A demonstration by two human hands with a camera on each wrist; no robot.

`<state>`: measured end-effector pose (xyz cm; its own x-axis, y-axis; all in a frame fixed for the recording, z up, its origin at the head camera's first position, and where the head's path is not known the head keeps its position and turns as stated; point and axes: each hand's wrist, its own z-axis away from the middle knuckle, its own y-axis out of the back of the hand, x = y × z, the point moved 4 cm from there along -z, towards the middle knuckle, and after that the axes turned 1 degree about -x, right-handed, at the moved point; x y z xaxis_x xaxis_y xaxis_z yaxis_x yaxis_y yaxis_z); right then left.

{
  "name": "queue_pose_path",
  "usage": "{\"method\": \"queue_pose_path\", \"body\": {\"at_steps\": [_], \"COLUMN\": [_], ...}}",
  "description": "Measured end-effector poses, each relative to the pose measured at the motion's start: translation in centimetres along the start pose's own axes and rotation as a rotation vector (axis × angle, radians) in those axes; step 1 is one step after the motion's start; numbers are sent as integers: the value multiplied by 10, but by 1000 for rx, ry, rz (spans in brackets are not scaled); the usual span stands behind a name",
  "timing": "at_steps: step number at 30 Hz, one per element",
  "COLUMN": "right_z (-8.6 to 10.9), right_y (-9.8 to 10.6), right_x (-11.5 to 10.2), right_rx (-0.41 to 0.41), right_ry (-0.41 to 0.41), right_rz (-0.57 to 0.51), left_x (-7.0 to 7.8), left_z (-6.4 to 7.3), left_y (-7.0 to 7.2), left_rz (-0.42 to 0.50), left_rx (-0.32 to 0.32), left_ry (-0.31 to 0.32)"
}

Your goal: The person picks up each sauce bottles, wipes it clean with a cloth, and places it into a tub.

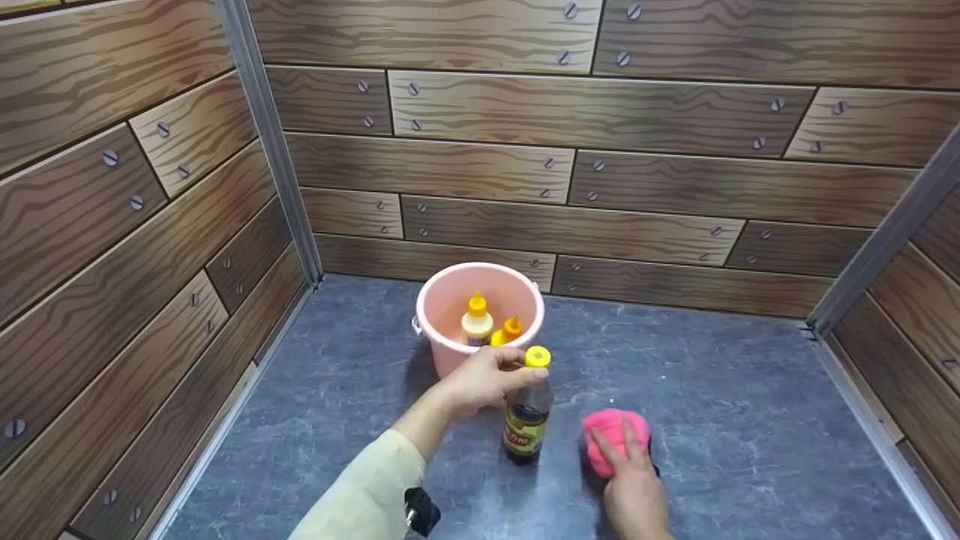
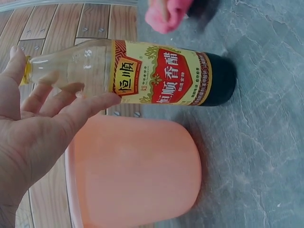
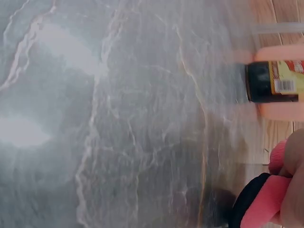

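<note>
A vinegar bottle (image 1: pixel 527 427) with a yellow cap, dark liquid and a red-and-yellow label stands upright in front of the pink bucket (image 1: pixel 448 358). My left hand (image 1: pixel 480 381) holds it by the neck, thumb near the cap and fingers around the far side. The label faces the left wrist camera. To the right, my right hand (image 1: pixel 634 480) grips a soft pink cloth (image 1: pixel 616 426) with a black edge, two fingers spread over its top. In the right wrist view, the pink cloth (image 3: pixel 266 204) shows its black underside against the surface.
Inside the bucket are a cream bottle (image 1: pixel 477 324) with a yellow nozzle and a yellow bottle (image 1: pixel 507 334) with an orange nozzle. Wood-patterned panels (image 1: pixel 480 169) enclose the grey marbled surface (image 1: pixel 735 405) at the back and both sides.
</note>
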<state>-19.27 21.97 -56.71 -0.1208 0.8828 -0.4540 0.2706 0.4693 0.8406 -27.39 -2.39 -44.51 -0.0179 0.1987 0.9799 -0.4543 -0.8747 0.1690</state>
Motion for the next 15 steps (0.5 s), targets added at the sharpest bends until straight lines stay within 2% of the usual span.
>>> {"method": "queue_pose_path", "body": {"at_steps": [3, 5, 11, 13, 15], "right_z": [1, 2, 6, 7, 8], "right_y": [5, 7, 7, 7, 7], "right_x": [1, 0, -3, -4, -5], "right_rx": [102, 133, 123, 130, 144], "right_ry": [24, 32, 19, 24, 32], "right_rz": [-18, -27, -56, -59, -64], "left_x": [-1, 0, 4, 6, 9], "left_z": [0, 1, 4, 5, 6], "left_y": [2, 4, 6, 5, 4], "left_rz": [-25, -63, -228, -216, -164], "left_rx": [-45, -69, -67, -63, -56], "left_ry": [-14, -34, -98, -97, -96]}}
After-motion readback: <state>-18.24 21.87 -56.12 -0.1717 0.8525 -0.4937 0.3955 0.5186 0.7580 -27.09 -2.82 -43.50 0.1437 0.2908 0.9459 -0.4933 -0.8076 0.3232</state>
